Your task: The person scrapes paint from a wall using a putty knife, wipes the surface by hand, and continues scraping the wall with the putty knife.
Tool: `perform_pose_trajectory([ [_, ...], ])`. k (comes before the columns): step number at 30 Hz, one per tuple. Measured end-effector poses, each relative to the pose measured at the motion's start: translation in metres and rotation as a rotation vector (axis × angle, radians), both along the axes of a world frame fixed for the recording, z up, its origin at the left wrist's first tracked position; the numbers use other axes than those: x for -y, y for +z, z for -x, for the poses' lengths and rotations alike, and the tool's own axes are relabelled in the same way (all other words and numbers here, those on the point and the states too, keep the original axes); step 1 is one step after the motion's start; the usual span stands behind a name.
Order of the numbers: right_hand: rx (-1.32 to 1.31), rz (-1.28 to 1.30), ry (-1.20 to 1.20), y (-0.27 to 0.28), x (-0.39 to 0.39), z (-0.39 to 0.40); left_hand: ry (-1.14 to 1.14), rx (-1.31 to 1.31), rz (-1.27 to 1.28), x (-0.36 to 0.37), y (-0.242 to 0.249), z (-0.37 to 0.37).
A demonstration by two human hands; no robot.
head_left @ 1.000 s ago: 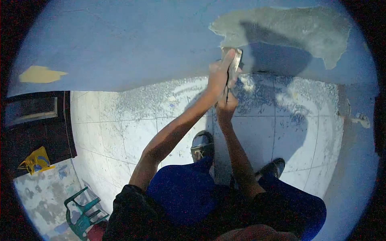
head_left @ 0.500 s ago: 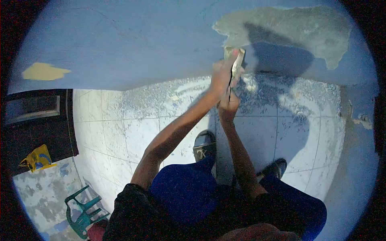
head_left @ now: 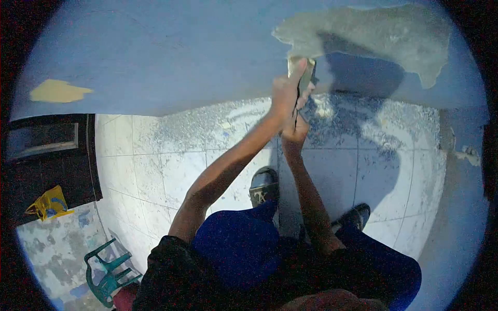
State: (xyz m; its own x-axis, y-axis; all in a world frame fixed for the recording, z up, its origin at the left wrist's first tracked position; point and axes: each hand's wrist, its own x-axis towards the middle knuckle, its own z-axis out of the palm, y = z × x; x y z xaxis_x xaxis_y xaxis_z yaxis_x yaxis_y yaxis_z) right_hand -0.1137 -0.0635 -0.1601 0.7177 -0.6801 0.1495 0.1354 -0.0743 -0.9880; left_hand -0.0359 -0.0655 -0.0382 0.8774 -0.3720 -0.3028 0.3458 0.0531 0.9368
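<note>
A scraper [head_left: 309, 69] with a wide, shiny blade is pressed to the blue wall [head_left: 207, 57], just under the lower edge of a bare grey patch [head_left: 358, 33]. My left hand [head_left: 285, 98] is closed around its upper part, with the thumb stretched along the blade. Lower down, my right hand [head_left: 294, 133] is wrapped about the handle end. Much of the handle is hidden by my fingers. My shadow falls across the patch and the wall to the right of the blade.
Paint flakes [head_left: 192, 127] lie over the white tiled floor [head_left: 181, 171] along the wall. My sandalled foot [head_left: 264, 189] is below my hands. At left are a dark door [head_left: 41, 171], a yellow bag [head_left: 52, 202] and a green plastic chair [head_left: 106, 272]. A yellowish patch [head_left: 59, 92] marks the wall.
The scraper and my left hand have shifted slightly upward on the wall, towards the grey patch. Both hands keep their hold.
</note>
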Motion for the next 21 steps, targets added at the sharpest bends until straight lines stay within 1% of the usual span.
perform_pose_trajectory([
  [2,-0.049,-0.074,-0.012,-0.02,0.001,0.0,0.007,-0.006,-0.016,0.004,-0.006,0.002],
  [3,-0.012,-0.044,-0.025,-0.002,0.001,0.002,-0.001,-0.013,-0.041,0.004,-0.001,0.003],
  [5,0.046,-0.303,0.077,0.032,-0.001,0.007,-0.035,0.01,-0.019,-0.001,0.013,0.005],
  [6,0.083,-0.434,0.132,0.04,-0.003,0.007,-0.049,0.032,-0.009,-0.003,0.017,0.004],
  [8,0.055,-0.342,0.171,0.016,-0.002,0.008,-0.06,0.068,0.03,-0.008,0.001,0.002],
  [9,0.046,-0.289,0.185,0.015,0.003,0.006,-0.058,0.082,0.074,-0.007,-0.004,0.002],
  [10,0.06,-0.186,0.155,0.013,0.009,0.004,-0.055,0.096,0.117,-0.004,-0.008,0.001],
  [12,0.071,-0.003,0.094,0.01,0.014,0.005,-0.026,0.039,0.096,0.0,-0.012,0.002],
  [13,0.02,-0.051,0.111,0.008,0.015,0.009,-0.008,0.002,0.083,0.0,-0.011,0.005],
  [16,0.095,0.093,0.016,0.001,0.015,0.007,-0.043,0.111,0.093,0.0,-0.016,0.008],
  [19,0.151,-0.029,0.041,-0.006,0.02,-0.008,0.051,0.13,0.057,0.011,-0.01,0.005],
  [21,0.019,-0.127,0.168,-0.002,0.032,-0.002,0.014,0.159,0.105,0.012,-0.006,0.0],
])
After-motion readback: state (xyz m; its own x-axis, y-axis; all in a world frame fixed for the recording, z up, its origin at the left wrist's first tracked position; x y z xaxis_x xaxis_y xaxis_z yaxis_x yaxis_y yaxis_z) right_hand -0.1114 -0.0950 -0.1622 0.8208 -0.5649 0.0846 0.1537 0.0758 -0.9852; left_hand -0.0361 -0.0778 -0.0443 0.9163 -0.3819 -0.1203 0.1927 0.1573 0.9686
